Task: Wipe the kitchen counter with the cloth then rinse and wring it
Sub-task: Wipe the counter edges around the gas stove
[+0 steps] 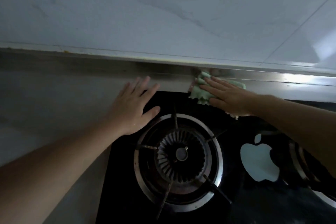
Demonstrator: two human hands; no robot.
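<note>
A light green cloth (201, 92) lies crumpled at the back edge of the black glass stove top (241, 129), against the counter's rear strip. My right hand (227, 96) presses flat on the cloth with fingers spread, covering most of it. My left hand (132, 105) rests open and flat, half on the pale counter (54, 105) and half on the stove's back left corner, holding nothing.
A gas burner (179, 158) with a metal ring and pan supports sits just below my hands. A second burner ring (300, 165) shows at the right under my forearm. A white apple-shaped mark (258, 162) lies between them. A marble-patterned wall (163, 14) rises behind the counter.
</note>
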